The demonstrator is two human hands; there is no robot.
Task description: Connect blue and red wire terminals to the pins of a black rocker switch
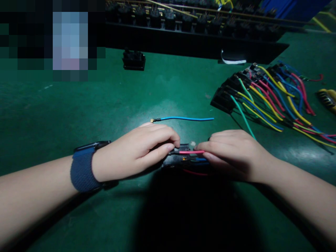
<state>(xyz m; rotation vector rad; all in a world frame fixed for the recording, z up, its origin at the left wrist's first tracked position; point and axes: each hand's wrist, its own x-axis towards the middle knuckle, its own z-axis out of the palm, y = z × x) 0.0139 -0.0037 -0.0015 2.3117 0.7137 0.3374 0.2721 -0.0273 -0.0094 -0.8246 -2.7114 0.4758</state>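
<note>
Between my hands a black socket module rests on the green tabletop, with short blue and red wires coming out of its right side. My left hand is closed on the module's left end, thumb and fingers pinching near a dark wire end. A red wire runs across the module's top, its right part pinched by my right hand. Whether the red wire is seated in the module cannot be made out. Just beyond my left hand lies a loose blue wire with a brass terminal.
At the back stands a long black panel carrying rows of modules. A single black module sits before it. To the right are several wired modules with coloured wires trailing, and a yellow-black object at the edge.
</note>
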